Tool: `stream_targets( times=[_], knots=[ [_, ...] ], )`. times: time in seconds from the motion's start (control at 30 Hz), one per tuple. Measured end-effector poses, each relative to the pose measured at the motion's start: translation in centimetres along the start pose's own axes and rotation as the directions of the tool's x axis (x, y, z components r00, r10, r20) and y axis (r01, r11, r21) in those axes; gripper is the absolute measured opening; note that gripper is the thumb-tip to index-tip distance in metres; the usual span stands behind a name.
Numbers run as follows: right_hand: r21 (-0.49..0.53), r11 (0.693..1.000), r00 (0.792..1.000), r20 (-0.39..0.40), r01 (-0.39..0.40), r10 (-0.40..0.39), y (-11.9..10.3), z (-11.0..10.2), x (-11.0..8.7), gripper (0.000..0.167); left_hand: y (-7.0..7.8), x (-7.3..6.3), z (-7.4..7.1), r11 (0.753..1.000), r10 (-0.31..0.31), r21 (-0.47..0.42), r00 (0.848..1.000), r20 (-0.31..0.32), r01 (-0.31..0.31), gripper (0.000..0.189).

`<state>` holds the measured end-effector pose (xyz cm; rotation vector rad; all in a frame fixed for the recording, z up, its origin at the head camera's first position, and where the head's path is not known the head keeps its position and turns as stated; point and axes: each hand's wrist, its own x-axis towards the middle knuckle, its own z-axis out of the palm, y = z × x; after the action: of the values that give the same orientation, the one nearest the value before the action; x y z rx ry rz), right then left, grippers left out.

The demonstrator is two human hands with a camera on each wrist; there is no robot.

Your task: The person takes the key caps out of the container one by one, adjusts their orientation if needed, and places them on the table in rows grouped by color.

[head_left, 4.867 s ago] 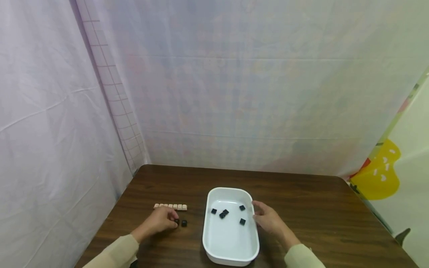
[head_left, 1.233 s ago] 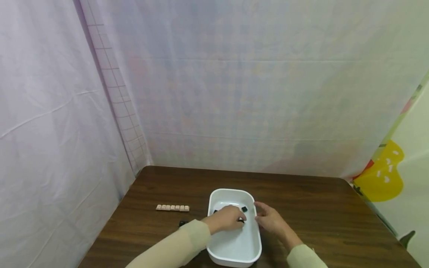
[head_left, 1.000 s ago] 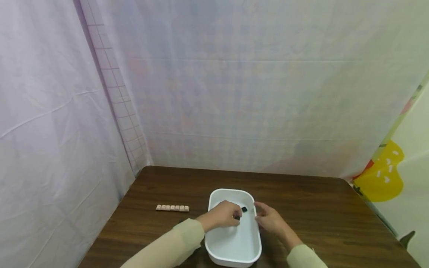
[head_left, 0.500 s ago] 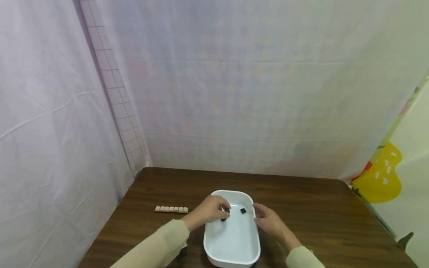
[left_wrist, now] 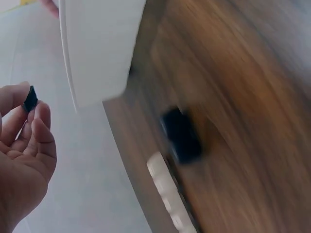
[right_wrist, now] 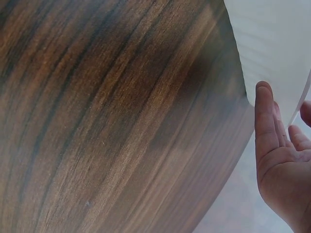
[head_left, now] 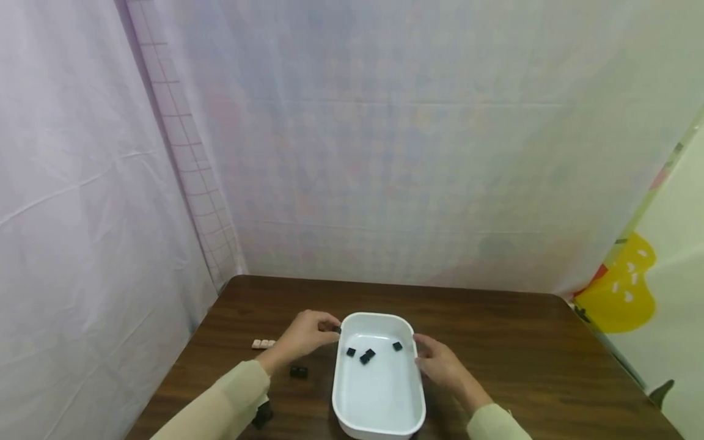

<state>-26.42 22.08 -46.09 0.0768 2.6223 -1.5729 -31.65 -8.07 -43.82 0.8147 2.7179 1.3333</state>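
Note:
My left hand [head_left: 305, 333] pinches a small black keycap [left_wrist: 30, 98] between thumb and fingertips, just beyond the left rim of a white tray [head_left: 379, 403]. Inside that tray lie several black keycaps [head_left: 365, 359], spread over its far half. My right hand [head_left: 442, 363] touches the tray's right side; in the right wrist view its fingers [right_wrist: 265, 114] lie straight along the outer wall. Two black keycaps [head_left: 299, 371] sit side by side on the table left of the tray, blurred in the left wrist view. Behind my left wrist, a row of cream keycaps [head_left: 264, 344] is partly hidden.
The dark wood table [head_left: 495, 330] extends to both sides of the tray. Pale curtains [head_left: 385, 153] hang behind it and at the left. A yellow printed shape [head_left: 621, 293] shows on the right-hand sheet.
My left hand has lifted a black keycap from the tray's right part and carried it left past the rim. Fewer keycaps lie in the tray. My right hand stays at its side.

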Motion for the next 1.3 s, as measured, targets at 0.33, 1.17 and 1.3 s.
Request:
stream_targets(
  times=[0.33, 1.17, 1.3],
  knots=[
    [-0.026, 1.000, 1.000, 0.008, -0.011, 0.011, 0.1, 0.1, 0.3, 0.056, -3.9, -3.8, -3.4, 0.998, -0.067, 0.004, 0.992, -0.107, 0.067, 0.019],
    [0.007, 0.999, 0.999, 0.017, -0.033, 0.033, -0.1, -0.1, 0.3, 0.055, -9.0, -7.1, -3.6, 0.991, -0.088, 0.105, 0.995, 0.044, 0.083, 0.015],
    [0.027, 0.999, 0.999, 0.018, -0.032, 0.032, 0.1, 0.0, 0.3, 0.055, -9.2, -7.2, -3.3, 0.993, -0.084, 0.088, 0.995, 0.050, 0.080, 0.014]
  ],
)
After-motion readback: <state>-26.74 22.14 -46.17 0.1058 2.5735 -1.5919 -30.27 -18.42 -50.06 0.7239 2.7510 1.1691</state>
